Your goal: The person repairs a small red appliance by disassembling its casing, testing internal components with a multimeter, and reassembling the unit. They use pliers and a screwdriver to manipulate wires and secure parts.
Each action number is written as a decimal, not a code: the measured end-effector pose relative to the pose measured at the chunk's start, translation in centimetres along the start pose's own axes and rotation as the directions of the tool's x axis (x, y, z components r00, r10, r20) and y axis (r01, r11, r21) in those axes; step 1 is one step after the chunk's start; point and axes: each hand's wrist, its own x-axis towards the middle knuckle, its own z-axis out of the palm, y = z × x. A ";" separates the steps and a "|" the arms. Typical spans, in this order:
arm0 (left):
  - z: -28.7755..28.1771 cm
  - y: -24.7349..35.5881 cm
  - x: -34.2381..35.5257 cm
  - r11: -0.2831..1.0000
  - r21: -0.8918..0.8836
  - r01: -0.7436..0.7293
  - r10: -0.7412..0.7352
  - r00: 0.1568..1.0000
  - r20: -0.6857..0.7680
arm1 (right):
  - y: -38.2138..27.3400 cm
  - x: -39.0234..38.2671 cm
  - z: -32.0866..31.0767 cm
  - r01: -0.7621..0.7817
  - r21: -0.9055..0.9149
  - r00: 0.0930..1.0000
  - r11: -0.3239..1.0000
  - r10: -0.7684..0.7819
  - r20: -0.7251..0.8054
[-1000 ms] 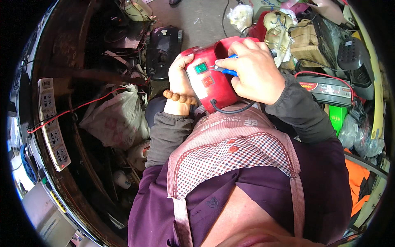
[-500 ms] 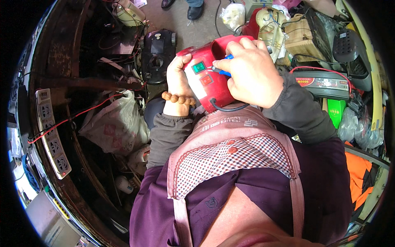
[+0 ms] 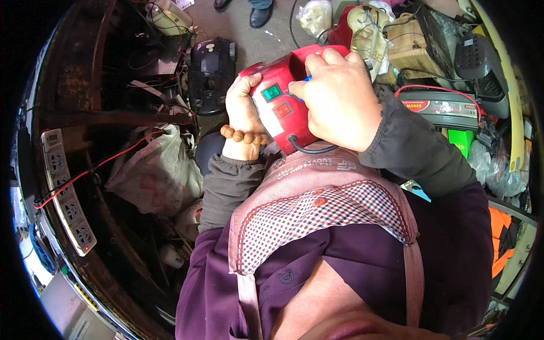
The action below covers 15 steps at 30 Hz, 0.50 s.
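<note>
A glossy red appliance housing (image 3: 296, 126) is held up in front of my apron, its open end turned away from me. My left hand (image 3: 242, 105) grips its left side, thumb over the upper edge. A green rocker switch (image 3: 271, 93) and a red rocker switch (image 3: 281, 110) are set in its face. Around blue-handled pliers (image 3: 307, 79) my right hand (image 3: 343, 102) is closed, with their metal tip at the right edge of the green switch. Most of the pliers is hidden by that hand. A black cord (image 3: 311, 151) comes out of the housing's lower end.
A white power strip (image 3: 69, 195) with a red wire lies at the left, near a whitish sack (image 3: 161, 173). Ahead is a black device shell (image 3: 211, 76). Cream casing (image 3: 368, 31), a wooden block (image 3: 416, 42) and an inverter box (image 3: 439, 109) crowd the right.
My right hand has turned over the pliers, hiding more of their blue handles. The housing stays in my left hand. The whole view has shifted slightly.
</note>
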 end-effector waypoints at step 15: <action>0.2 1.2 -0.8 0.971 -0.141 0.194 -0.193 0.981 0.024 | 1.6 -2.0 6.4 0.023 0.397 0.964 0.918 0.085 -0.253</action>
